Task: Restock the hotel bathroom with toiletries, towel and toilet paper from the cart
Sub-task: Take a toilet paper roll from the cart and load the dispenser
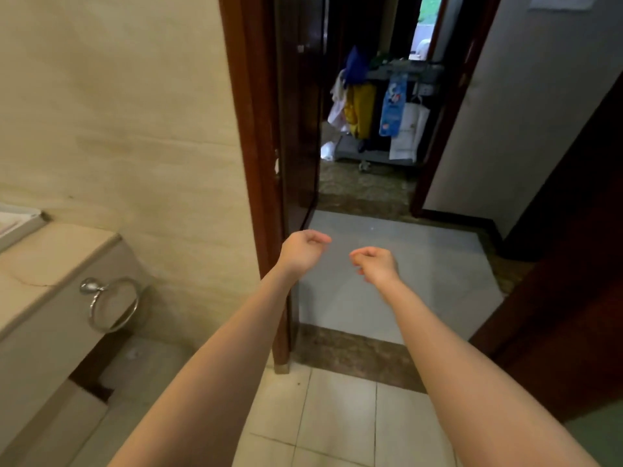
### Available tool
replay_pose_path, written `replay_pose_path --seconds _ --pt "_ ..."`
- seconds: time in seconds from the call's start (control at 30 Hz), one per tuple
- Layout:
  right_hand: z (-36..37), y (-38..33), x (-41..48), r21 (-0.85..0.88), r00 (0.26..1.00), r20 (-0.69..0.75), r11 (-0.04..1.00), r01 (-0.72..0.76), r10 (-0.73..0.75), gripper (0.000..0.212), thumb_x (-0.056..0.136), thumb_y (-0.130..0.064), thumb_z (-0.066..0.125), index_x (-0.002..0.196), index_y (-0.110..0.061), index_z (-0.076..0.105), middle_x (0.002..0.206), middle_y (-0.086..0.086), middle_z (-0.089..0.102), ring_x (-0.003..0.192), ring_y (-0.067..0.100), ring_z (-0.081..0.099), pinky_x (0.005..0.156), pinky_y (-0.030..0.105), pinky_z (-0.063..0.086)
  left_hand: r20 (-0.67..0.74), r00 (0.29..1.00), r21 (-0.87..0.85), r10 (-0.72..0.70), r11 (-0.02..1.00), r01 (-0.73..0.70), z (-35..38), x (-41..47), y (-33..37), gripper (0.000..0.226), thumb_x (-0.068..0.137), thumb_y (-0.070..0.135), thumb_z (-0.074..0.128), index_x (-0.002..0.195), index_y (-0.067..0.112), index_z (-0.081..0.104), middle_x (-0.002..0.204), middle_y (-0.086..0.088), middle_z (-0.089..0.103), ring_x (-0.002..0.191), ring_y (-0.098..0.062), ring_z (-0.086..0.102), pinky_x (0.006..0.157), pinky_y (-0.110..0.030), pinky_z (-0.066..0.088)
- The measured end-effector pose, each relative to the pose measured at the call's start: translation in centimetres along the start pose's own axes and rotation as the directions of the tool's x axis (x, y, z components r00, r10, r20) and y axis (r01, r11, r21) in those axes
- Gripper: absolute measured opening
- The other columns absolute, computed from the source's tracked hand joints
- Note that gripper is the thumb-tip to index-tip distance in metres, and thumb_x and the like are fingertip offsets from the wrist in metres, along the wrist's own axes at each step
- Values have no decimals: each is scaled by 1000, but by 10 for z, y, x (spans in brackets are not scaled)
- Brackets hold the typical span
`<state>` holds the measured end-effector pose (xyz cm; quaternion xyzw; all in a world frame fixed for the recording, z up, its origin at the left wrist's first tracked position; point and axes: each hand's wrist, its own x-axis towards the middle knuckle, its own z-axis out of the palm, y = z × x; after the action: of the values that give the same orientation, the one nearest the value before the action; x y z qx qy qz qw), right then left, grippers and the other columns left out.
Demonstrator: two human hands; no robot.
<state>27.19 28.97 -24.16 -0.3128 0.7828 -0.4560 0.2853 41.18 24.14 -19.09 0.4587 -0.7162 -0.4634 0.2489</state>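
The housekeeping cart [387, 109] stands far ahead in the corridor, framed by two open doorways. Blue, yellow and white bags hang from its side. My left hand [303, 252] and my right hand [376, 267] are stretched out in front of me over the doorway floor. Both have their fingers curled in and hold nothing. On the left, a chrome towel ring [113, 303] hangs empty on the front of the beige vanity counter [43, 264].
A dark wooden door frame [256, 163] stands just left of my hands. A dark wooden door [573, 264] edges the right side. Grey floor tiles [404, 281] lead through the doorway to patterned carpet [364, 187] before the cart.
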Motion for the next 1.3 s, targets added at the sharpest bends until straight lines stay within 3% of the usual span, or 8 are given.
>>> replay_pose_path --seconds 0.2,0.37,0.53,0.8,0.97,1.07,1.23,1.3 --pt "-26 12 54 88 996 -23 993 -84 86 25 86 -14 55 64 -25 57 84 7 63 58 8 49 56 21 37 29 999 -35 -12 999 13 45 67 12 24 89 0 50 103 0 69 109 -21 67 108 -33 61 95 -33 45" --pt "-44 13 120 139 991 -73 985 -101 112 21 88 -12 53 100 -7 70 84 6 63 56 8 49 56 19 38 84 996 -57 12 998 -8 77 145 25 20 90 4 51 101 4 68 82 -8 64 83 -21 58 77 -26 41" --pt "-61 -11 205 176 983 -127 978 -112 135 23 91 -11 50 105 -3 67 67 -3 56 55 10 47 52 21 35 78 996 -75 39 997 -33 93 239 51 25 92 2 47 107 0 67 115 -21 65 112 -32 57 82 -27 46" --pt "-76 -46 323 246 976 -138 960 -133 171 17 94 -12 45 90 -14 62 74 -1 58 58 10 49 55 22 36 129 989 -29 72 997 -69 106 369 92 26 90 2 49 107 5 69 114 -17 66 110 -30 59 69 -23 43" --pt "-88 -49 389 267 972 -140 952 -149 191 29 93 -11 45 70 -21 58 74 -1 59 59 10 50 55 22 37 133 991 -55 -9 998 16 130 433 99 23 91 7 49 99 14 70 113 -11 67 110 -26 59 80 -29 44" --pt "-99 -50 436 267 974 -138 954 -137 179 29 91 -8 46 69 -21 59 73 -1 59 58 10 51 54 22 36 139 989 -71 -49 996 60 147 474 105 24 91 7 47 97 17 68 115 -7 66 111 -23 59 90 -32 46" --pt "-127 -57 526 202 981 -117 971 -128 153 28 93 -8 45 73 -20 61 75 -2 60 62 11 53 58 22 40 120 992 -91 -35 995 47 177 553 127 30 92 2 44 110 8 67 117 -9 64 93 -17 56 68 -21 42" --pt "-143 -61 559 179 986 -87 976 -128 145 26 95 -8 43 80 -17 62 73 -2 59 63 11 52 58 23 40 108 993 -103 -36 994 47 185 587 139 31 92 -1 42 111 6 66 119 -12 63 95 -19 57 74 -22 44"
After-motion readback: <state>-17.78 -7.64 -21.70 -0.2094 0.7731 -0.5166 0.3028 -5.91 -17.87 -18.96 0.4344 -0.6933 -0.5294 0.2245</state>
